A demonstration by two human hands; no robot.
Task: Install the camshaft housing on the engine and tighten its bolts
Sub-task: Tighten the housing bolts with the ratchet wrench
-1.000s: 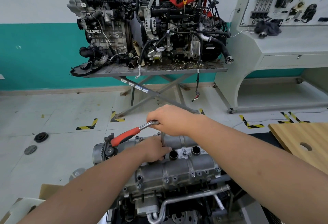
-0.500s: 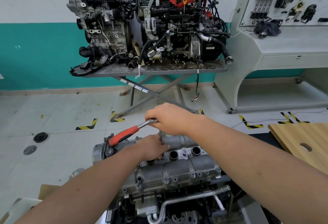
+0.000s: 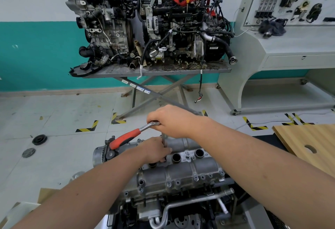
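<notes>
The grey camshaft housing (image 3: 183, 172) lies on top of the engine (image 3: 174, 207) at the bottom centre, with several bolts along its near edge. A ratchet wrench with a red handle (image 3: 125, 139) points left above it. My right hand (image 3: 172, 121) grips the ratchet's chrome head from above. A thin extension bar (image 3: 164, 141) drops from the head to the housing. My left hand (image 3: 155, 150) holds the lower end of that bar, fingers curled round it. The bolt under the bar is hidden by my left hand.
Two other engines stand on a scissor-leg metal table (image 3: 155, 69) at the back. A grey training console (image 3: 290, 44) fills the right. A wooden board with a hole (image 3: 311, 147) lies to the right. Two round black parts (image 3: 39, 139) lie on the floor at left.
The ratchet and both hands have shifted slightly upward in view. Grips are unchanged.
</notes>
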